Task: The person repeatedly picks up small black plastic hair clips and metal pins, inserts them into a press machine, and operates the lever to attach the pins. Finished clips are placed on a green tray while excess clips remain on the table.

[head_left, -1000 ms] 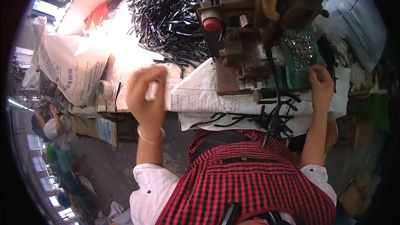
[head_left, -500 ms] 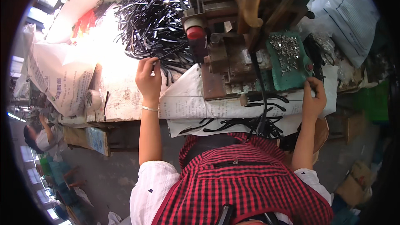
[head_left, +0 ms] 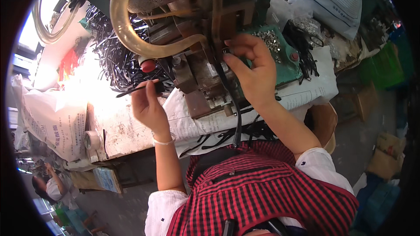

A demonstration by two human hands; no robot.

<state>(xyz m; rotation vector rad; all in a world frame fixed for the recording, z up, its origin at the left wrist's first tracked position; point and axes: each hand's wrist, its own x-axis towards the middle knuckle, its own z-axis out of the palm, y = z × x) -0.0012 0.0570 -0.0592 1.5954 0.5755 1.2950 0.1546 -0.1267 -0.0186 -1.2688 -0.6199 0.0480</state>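
My left hand [head_left: 149, 110] is closed on a slim black eyeglass temple [head_left: 130, 91], which sticks out to the left in front of a large heap of similar black temples [head_left: 114, 63]. My right hand [head_left: 257, 72] reaches into the metal bench machine [head_left: 187, 78], thumb and forefinger curled towards each other at its working head. Whatever lies between those fingertips is too small or hidden to make out. Right of the machine, a green tray [head_left: 285, 73] carries a pile of small shiny metal pieces [head_left: 269, 39].
A thick yellowish hose [head_left: 120, 22] loops over the machine, beside a red button [head_left: 148, 65]. More black temples [head_left: 258, 131] lie along the front edge. A tape roll [head_left: 92, 140] and white sacks [head_left: 54, 120] stand at left. Another person [head_left: 52, 188] sits far left.
My right hand has moved from the tray's near right corner leftwards to the machine's head. My left hand has drawn nearer the machine with a temple. The whole view has shifted.
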